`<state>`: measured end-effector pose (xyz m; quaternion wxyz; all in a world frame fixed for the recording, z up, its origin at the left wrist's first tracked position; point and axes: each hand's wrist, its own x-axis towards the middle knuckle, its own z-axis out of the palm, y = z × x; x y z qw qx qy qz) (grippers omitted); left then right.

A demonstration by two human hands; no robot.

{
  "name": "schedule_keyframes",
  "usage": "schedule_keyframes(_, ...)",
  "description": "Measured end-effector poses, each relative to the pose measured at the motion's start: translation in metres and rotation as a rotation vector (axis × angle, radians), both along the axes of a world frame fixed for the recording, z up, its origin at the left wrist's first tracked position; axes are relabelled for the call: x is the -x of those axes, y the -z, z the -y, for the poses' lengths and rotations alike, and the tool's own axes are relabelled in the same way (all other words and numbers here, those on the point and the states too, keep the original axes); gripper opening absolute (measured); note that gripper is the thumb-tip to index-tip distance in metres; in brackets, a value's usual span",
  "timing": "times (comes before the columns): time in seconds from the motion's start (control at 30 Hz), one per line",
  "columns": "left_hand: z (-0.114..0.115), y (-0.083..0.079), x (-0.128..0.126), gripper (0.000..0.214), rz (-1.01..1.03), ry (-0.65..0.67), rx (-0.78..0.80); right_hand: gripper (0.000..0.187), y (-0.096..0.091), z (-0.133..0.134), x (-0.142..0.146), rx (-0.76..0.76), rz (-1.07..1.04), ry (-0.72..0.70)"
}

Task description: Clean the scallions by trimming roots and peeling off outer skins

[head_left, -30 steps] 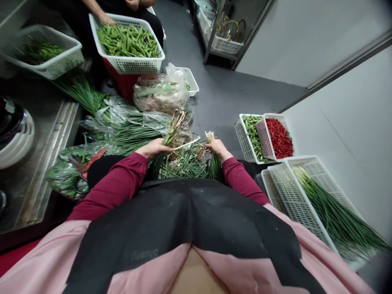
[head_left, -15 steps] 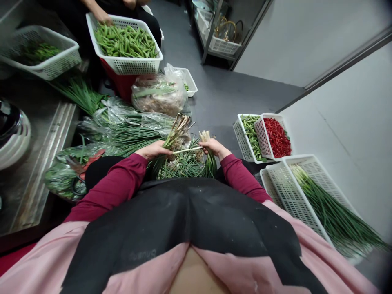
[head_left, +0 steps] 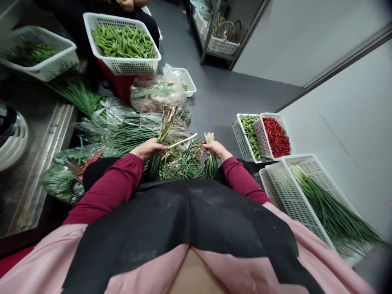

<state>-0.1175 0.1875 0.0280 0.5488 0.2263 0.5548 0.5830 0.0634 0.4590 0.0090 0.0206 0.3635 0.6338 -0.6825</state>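
Head view, observer A: From where I stand, two bare hands above a heap of loose green leaves [head_left: 186, 164]. State of the left grip?

B: Left hand [head_left: 150, 148] is wrapped round a rough bunch [head_left: 165, 125] of scallions. Brownish root ends point up and to the far side; green tails hang below on the near side. One pale stalk [head_left: 183, 141] juts from the thumb side, its free tip ending short of the right hand [head_left: 216, 149].

A: And the right grip?

B: Fingers curled round a clean bunch [head_left: 209, 138]. White ends up, green tails dropping toward the near side. The two bunches are apart, the heap lying between and below them.

A: Left of the work?

B: Long green stalks [head_left: 131, 135], partly under clear plastic. Beyond them, a bulging plastic bag [head_left: 157, 97]. Far left, a white basket [head_left: 131, 66] of green peppers [head_left: 124, 42]; behind it, a co-worker's hand [head_left: 126, 5], contents not clear.

A: Right?

B: Red chillies [head_left: 277, 138] in a basket, just beside another of green produce [head_left: 251, 132]. Nearer, a long basket [head_left: 295, 194] bears long scallions [head_left: 327, 206], leaf tips overhanging its near end.
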Motion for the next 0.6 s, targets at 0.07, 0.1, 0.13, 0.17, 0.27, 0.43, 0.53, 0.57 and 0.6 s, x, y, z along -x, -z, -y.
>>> schedule_keyframes(0.07, -0.002, 0.002, -0.001, 0.023, 0.026, -0.022, 0.015, 0.032, 0.004, 0.011, 0.002, 0.008, 0.007, -0.016)
schedule_keyframes(0.1, -0.003, 0.003, -0.002, 0.024, 0.033, -0.027, 0.027, 0.033, 0.005, 0.017, 0.004, -0.010, 0.011, 0.002)
schedule_keyframes(0.13, -0.005, 0.004, -0.003, 0.024, 0.039, -0.029, 0.035, 0.033, 0.004, 0.022, 0.006, -0.033, 0.008, 0.024)
schedule_keyframes(0.17, -0.007, 0.006, -0.005, 0.025, 0.041, -0.031, 0.035, 0.033, 0.001, 0.027, 0.008, -0.047, -0.003, 0.036)
schedule_keyframes(0.27, -0.015, 0.012, -0.017, 0.026, 0.036, -0.017, 0.027, 0.036, -0.013, 0.042, 0.015, 0.000, -0.070, -0.010)
schedule_keyframes(0.43, -0.028, 0.015, -0.036, 0.037, 0.072, 0.025, 0.020, 0.034, -0.035, 0.067, 0.023, 0.101, -0.153, -0.079)
schedule_keyframes(0.53, -0.031, 0.014, -0.036, 0.042, 0.064, 0.008, 0.048, 0.030, -0.040, 0.064, 0.021, 0.059, -0.184, 0.069)
schedule_keyframes(0.57, -0.031, 0.014, -0.034, 0.040, 0.043, -0.014, 0.070, 0.029, -0.043, 0.056, 0.018, 0.037, -0.211, 0.137)
schedule_keyframes(0.6, -0.031, 0.015, -0.032, 0.039, 0.021, -0.040, 0.097, 0.028, -0.046, 0.044, 0.013, 0.013, -0.240, 0.214)
